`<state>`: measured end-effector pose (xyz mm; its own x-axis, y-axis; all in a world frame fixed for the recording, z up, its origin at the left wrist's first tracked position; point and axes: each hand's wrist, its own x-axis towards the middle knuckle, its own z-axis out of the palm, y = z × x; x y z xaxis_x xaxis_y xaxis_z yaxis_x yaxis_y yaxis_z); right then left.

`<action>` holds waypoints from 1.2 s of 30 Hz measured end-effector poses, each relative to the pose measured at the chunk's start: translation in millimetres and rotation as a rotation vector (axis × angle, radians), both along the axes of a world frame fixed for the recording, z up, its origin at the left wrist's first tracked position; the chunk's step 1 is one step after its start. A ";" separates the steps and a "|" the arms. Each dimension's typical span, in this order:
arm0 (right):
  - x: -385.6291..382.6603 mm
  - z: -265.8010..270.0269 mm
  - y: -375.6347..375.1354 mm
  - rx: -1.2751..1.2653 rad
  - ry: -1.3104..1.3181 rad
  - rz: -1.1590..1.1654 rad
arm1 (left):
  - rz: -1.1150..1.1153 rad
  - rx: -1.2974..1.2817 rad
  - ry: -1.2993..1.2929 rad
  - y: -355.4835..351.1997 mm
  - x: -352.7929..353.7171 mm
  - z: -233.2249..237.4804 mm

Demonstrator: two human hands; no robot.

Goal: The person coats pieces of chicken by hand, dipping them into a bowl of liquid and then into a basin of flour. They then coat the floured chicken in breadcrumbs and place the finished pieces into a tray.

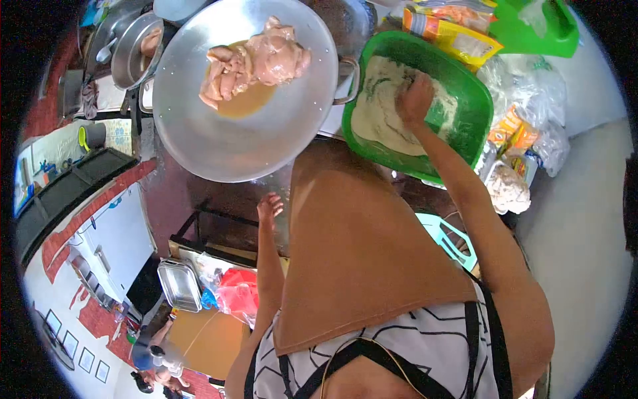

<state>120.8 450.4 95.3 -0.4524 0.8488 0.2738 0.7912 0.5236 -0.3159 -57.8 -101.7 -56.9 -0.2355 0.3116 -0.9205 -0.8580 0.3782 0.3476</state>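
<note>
My right hand [416, 100] is down in the flour [385, 123] inside a green basin [484, 110]; its fingertips are partly hidden, and what they hold, if anything, cannot be made out. My left hand [270, 207] hangs below the large metal pan, empty, with its fingers apart. That wide pan [199, 143] stands left of the basin and holds raw chicken pieces [279, 56] in a brownish liquid [249, 103].
Behind the basin lie yellow packets [465, 45] and a green tray [538, 33]. Plastic bags [531, 90] crowd its right side. A smaller metal pot [129, 63] is at upper left. People [166, 362] are far off at lower left.
</note>
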 end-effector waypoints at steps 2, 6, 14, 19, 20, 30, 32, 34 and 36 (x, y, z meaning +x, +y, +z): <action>4.6 -10.6 3.6 0.031 -0.103 -0.069 | -0.006 -0.006 -0.065 0.7 3.9 -9.0; 4.0 -2.2 4.6 -0.033 -0.169 -0.078 | -0.139 -0.190 0.092 43.3 4.7 30.0; 22.0 4.9 -31.6 0.122 -0.263 0.050 | -0.095 -0.174 0.095 49.6 -26.7 33.6; 19.2 7.4 -30.2 0.028 -0.225 0.055 | -0.148 -0.109 0.125 39.8 -35.6 33.4; 20.6 4.9 -29.6 0.048 -0.253 0.085 | -0.119 -0.091 0.084 36.0 -37.3 35.8; 8.9 14.1 -24.8 -0.003 -0.139 0.068 | -0.278 0.090 0.149 2.3 -54.7 -11.3; 0.0 1.8 -10.6 0.109 -0.052 -0.086 | -0.165 -0.186 0.092 28.2 -59.4 25.0; -13.1 2.0 -1.5 0.097 -0.031 -0.205 | -0.179 -0.168 0.101 34.3 -67.5 27.4; -27.5 1.1 0.0 0.081 -0.014 -0.313 | -0.182 -0.155 0.104 39.0 -71.1 27.9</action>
<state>93.3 450.5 96.3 -0.1773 0.9229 0.3419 0.9218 0.2774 -0.2709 -128.9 -62.8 -29.1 -0.2846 0.2145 -0.9344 -0.7338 0.5784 0.3563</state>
